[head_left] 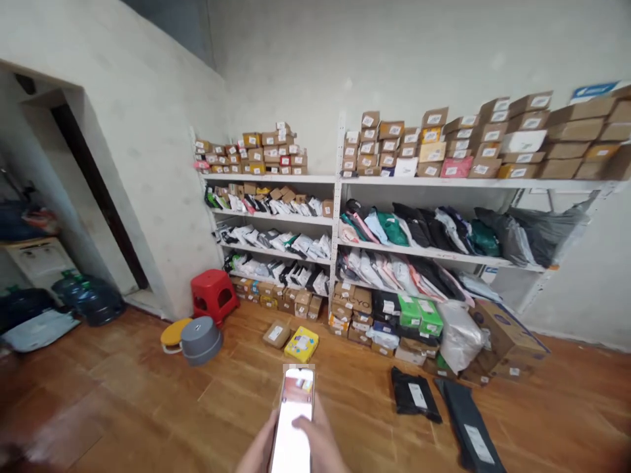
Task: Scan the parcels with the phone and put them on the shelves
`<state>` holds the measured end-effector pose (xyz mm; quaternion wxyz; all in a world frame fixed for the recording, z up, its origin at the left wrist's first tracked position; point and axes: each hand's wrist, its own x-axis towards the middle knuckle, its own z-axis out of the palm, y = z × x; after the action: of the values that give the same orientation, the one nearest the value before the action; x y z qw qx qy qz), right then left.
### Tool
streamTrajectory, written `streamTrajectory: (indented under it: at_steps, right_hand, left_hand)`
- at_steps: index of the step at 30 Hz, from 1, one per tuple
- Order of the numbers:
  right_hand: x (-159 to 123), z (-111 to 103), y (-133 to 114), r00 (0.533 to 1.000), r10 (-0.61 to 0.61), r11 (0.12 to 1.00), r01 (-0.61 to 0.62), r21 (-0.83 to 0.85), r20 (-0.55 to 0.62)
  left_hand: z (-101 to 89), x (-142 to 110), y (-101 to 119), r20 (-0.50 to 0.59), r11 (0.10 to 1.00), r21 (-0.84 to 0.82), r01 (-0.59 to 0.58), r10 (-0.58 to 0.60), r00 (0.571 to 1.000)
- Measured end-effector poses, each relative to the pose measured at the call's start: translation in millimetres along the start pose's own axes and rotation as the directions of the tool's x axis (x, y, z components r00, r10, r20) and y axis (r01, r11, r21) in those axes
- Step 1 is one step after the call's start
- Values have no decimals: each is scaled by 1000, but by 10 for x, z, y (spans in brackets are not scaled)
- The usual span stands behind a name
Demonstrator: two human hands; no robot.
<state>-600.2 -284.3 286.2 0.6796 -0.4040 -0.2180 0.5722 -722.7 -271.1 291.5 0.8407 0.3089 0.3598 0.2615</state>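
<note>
Head view: bare floor surrounds the yellow box (302, 345) and phone-holding hands.

Phone (292, 430) btm cut off, box lbls (370, 121) too sm. to read.

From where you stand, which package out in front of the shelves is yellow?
The yellow box just beyond the phone, to the right of the small brown box. The two packages farther right are dark bags.
</note>
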Motion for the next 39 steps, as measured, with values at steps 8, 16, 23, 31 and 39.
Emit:
streamTrajectory:
  at_steps: [8, 16, 23, 31, 39]
  right_hand:
    - [812, 746, 194, 999, 23, 996, -25, -85, -26]
    - [2042, 1062, 345, 999, -32, 984, 35, -175, 18]
    - [3386, 1178, 290, 986, -28, 972, 66, -225, 165]
    - [4277, 1486, 372, 949, 50, 942, 58, -330, 310]
    - [5161, 2288, 744, 959, -53, 939, 143, -313, 279]
  left_hand:
    - [-636, 82, 949, 121, 1000, -25, -5, 8, 993]
    - [-1146, 995, 1644, 121, 997, -13, -70, 71, 990]
    - [-1519, 1959, 2531, 118, 996, -55, -68, 74, 990]
    - [-2031, 2573, 3318, 73, 989, -142, -44, 55, 996]
    - [-2848, 3018, 4279, 67, 994, -86, -62, 68, 995]
